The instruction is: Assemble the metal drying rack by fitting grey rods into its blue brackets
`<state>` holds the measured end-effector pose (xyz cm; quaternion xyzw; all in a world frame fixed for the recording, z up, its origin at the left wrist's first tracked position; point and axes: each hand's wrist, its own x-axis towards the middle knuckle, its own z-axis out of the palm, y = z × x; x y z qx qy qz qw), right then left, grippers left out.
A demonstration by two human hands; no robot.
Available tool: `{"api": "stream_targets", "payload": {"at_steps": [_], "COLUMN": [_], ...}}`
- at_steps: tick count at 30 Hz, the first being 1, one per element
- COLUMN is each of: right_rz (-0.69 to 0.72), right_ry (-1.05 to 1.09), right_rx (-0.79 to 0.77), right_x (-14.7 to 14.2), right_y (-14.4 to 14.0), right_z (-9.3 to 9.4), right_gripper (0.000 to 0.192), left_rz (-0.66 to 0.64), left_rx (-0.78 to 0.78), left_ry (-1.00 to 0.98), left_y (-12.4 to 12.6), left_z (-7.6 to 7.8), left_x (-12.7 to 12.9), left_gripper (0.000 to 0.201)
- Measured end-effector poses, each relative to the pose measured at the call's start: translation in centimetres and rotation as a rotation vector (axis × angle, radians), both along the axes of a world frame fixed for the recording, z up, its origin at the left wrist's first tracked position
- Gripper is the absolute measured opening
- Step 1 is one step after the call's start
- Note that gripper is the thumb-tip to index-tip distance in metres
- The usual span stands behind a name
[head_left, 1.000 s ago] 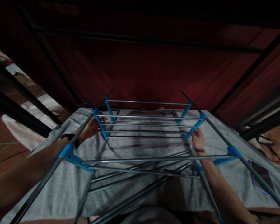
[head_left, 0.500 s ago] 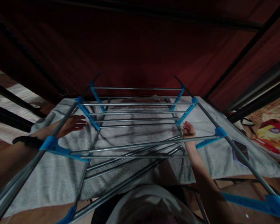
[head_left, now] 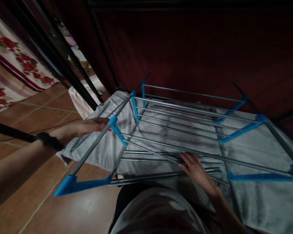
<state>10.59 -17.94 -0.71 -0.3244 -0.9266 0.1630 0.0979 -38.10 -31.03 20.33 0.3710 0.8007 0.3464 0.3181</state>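
A rack frame of grey metal tubes (head_left: 175, 145) with blue plastic brackets stands in front of me. My left hand (head_left: 95, 126) is at the left side tube, its fingers closed against a blue bracket (head_left: 117, 130) and partly hidden behind it. From that bracket a thin metal rod (head_left: 148, 150) slants down to the right. My right hand (head_left: 195, 170) has this rod between thumb and fingers, palm down, close to the loose rods. Several loose metal rods (head_left: 146, 178) lie low inside the frame.
A grey cloth (head_left: 266, 203) lies beneath the rack, with a dark red panel (head_left: 197, 48) behind it. Black metal bars (head_left: 70, 58) stand at left near a floral curtain (head_left: 21, 61). Brown floor tiles (head_left: 88, 208) show at lower left.
The view has turned left. My left hand has reached the left bracket. My right hand has gone from the rack's right side to the rod, which now slants instead of lying level.
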Motion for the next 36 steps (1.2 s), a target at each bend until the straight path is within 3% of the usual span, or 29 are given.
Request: {"api": "stream_targets", "payload": {"at_steps": [3, 5, 8, 11, 16, 20, 26, 28, 31, 33, 36], "right_rz": [0.032, 0.050, 0.148, 0.244, 0.159, 0.141, 0.123, 0.137, 0.124, 0.097, 0.077], "right_ry": [0.018, 0.071, 0.125, 0.068, -0.082, -0.177, -0.196, -0.172, -0.171, -0.193, -0.227], "right_rx": [0.054, 0.085, 0.065, 0.018, 0.048, -0.001, -0.030, -0.014, -0.006, 0.000, 0.030], "right_x": [-0.3, -0.6, -1.3, -2.5, -4.4, -5.3, -6.8, -7.0, -7.1, -7.4, -8.1], "right_y": [-0.8, -2.3, -5.7, -8.0, -6.9, -5.6, -5.1, -4.9, -4.4, -4.1, -3.6], "right_z": [0.3, 0.4, 0.3, 0.1, -0.5, -1.0, -0.8, -0.6, -0.5, -0.5, -0.5], "right_gripper": [0.055, 0.054, 0.059, 0.069, 0.086, 0.091, 0.094, 0.094, 0.093, 0.091, 0.082], "left_rz": [-0.063, -0.024, 0.144, 0.375, 0.651, 0.925, 1.155, 1.136, 0.959, 0.778, 0.491], "left_rx": [-0.053, 0.058, 0.269, 0.374, 0.396, 0.449, 0.383, 0.333, 0.221, 0.145, 0.105], "left_ry": [-0.068, 0.049, 0.320, 0.455, 0.421, 0.166, -0.273, -0.341, -0.317, -0.269, -0.297], "left_y": [-2.5, -4.8, -8.8, -12.7, -17.7, -20.5, -23.5, -24.0, -23.7, -22.8, -20.3], "left_z": [1.5, 2.4, 2.8, 1.5, -4.2, -9.2, -17.3, -19.9, -22.1, -22.4, -21.6], "left_x": [-0.5, -0.4, 1.1, 3.0, 3.1, 2.8, 7.6, 10.2, 14.2, 16.7, 19.8], "left_gripper": [0.037, 0.047, 0.070, 0.069, 0.055, 0.041, 0.021, 0.022, 0.028, 0.028, 0.037]}}
